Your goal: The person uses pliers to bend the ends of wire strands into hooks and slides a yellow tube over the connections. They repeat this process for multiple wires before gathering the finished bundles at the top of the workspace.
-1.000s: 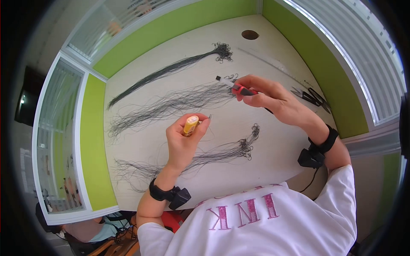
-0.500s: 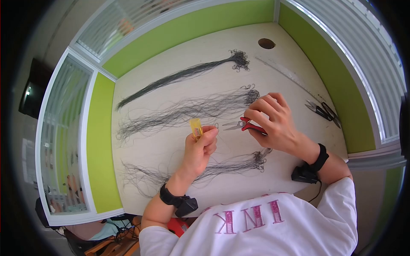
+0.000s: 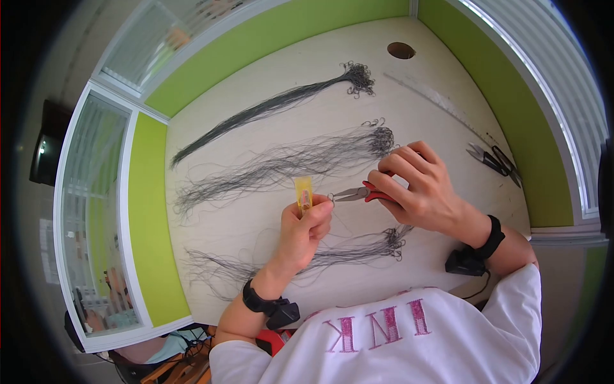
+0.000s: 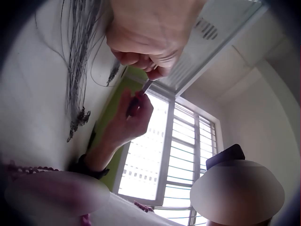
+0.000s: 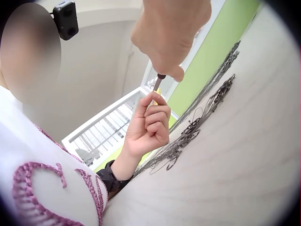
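My left hand [image 3: 300, 240] holds a small yellow tube [image 3: 303, 187] in its curled fingers. Between its thumb and forefinger it pinches a small hook [image 3: 330, 198]. In my right hand [image 3: 419, 189] are red-handled pliers [image 3: 352, 194], whose metal jaws point left, their tips right at the hook. Both hands are raised over the white table [image 3: 307, 301]. Behind them lies a bundle of dark lines [image 3: 275, 163] with hooks at its right end, and a thinner hooked bundle [image 3: 358, 254] lies on the near side.
A third, tighter bundle of hooked lines [image 3: 268, 104] lies farther back. At the right are a clear ruler [image 3: 428, 96] and black-handled scissors [image 3: 491, 160]. Green panels [image 3: 281, 64] edge the table, which has a round hole [image 3: 401, 50] near the back.
My right hand has come down and turned the pliers toward the left hand, bringing their tips to the hook. The left hand still holds the yellow tube, now tilted differently.
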A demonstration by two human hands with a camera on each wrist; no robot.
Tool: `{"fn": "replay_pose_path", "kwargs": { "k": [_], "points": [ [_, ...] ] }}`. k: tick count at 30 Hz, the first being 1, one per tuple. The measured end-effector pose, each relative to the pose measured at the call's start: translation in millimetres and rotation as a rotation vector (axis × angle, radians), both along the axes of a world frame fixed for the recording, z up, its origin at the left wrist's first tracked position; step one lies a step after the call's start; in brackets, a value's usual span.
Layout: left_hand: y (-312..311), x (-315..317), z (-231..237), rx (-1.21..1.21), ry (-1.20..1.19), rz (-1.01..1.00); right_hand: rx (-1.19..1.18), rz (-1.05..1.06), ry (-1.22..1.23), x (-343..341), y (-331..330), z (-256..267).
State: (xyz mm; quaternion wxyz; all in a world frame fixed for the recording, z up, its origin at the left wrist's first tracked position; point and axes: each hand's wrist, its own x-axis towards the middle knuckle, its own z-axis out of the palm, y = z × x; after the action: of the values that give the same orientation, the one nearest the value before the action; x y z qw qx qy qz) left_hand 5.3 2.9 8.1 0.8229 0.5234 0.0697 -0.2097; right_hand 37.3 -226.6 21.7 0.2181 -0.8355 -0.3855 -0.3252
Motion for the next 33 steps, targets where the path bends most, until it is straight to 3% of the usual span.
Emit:
{"fn": "replay_pose_path", "kwargs": {
  "k": [18,33],
  "points": [
    [2.2,0.9,-0.9,-0.012,0.027,-0.034,-0.023,0.003,-0.043,-1.6,-0.5,-4.3],
    [1.5,-2.3,-0.3,0.023,-0.062,0.004,0.163,0.112,0.401,-7.9,1.5,-5.6]
  ]
}}
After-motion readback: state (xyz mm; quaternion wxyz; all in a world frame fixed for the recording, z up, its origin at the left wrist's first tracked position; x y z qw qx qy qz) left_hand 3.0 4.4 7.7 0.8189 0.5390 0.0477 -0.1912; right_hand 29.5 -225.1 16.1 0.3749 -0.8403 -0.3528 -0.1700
